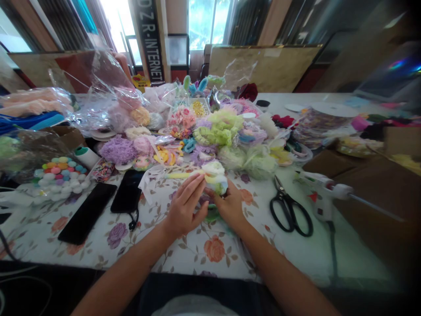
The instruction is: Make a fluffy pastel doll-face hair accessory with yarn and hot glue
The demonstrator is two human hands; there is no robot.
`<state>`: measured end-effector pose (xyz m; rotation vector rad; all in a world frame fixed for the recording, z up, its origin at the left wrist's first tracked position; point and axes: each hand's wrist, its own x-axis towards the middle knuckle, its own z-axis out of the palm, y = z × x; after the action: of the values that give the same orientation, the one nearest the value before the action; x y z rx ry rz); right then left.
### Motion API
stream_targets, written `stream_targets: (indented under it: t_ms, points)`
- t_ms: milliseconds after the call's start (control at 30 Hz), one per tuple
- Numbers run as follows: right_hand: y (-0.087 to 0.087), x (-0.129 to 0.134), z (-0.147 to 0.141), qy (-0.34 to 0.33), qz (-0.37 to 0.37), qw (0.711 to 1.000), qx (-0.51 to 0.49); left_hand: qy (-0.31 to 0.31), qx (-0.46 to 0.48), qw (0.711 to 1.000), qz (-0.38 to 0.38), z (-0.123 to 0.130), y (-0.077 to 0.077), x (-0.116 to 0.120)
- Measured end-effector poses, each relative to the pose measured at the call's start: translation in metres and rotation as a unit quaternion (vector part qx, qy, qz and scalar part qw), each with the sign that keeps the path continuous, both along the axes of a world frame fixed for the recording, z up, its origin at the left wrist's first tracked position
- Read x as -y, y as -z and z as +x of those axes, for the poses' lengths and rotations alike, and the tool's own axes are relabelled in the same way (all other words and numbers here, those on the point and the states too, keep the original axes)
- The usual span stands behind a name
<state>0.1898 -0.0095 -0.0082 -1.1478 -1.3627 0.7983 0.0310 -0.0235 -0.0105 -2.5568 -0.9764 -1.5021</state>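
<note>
Gloss and matt
Crinkled, shiny plastic wrap [105, 83], upper left; glossy phone [87, 213], lower left; soft-looking matt bundle [214, 168], centre; matt cardboard [388, 180], right.

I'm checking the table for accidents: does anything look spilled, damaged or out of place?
Nothing plainly stands out. The craft materials lie crowded together, but no spill or damage shows; the scissors lie apart.

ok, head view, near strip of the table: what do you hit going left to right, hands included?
Long black device → black phone with strap → left hand → right hand → black-handled scissors → glue gun.
</note>
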Motion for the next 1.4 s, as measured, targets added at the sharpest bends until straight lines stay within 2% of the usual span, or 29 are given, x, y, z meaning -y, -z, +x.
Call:
stream_targets:
  t_ms: [167,367,433,567,800,1133,1400]
  points:
    - [0.004,0.003,-0.001,0.008,0.023,0.999,0.048,-0.018,-0.008,0.999,0.040,0.000,-0.002,0.002]
    - [0.006,0.001,-0.003,-0.026,-0.051,0.998,0.007,0.017,-0.017,1.000,0.003,0.000,0.002,-0.002]
    - [0.007,0.001,-0.003,-0.027,-0.054,0.998,0.017,0.005,-0.012,1.000,-0.010,-0.001,0.002,-0.003]
    - [0.009,0.003,-0.004,0.010,-0.011,0.998,0.068,-0.056,0.009,0.997,-0.051,-0.004,0.000,-0.001]
    - [0.014,0.003,-0.003,0.055,0.050,0.988,0.133,-0.081,0.061,0.991,-0.085,-0.004,0.007,-0.003]
    - [0.013,0.006,-0.003,0.030,0.052,0.996,0.072,-0.049,0.008,0.998,0.026,0.002,0.003,0.003]
    - [0.017,0.007,-0.001,0.048,0.091,0.988,0.115,-0.044,0.013,0.998,0.041,0.002,0.003,0.005]
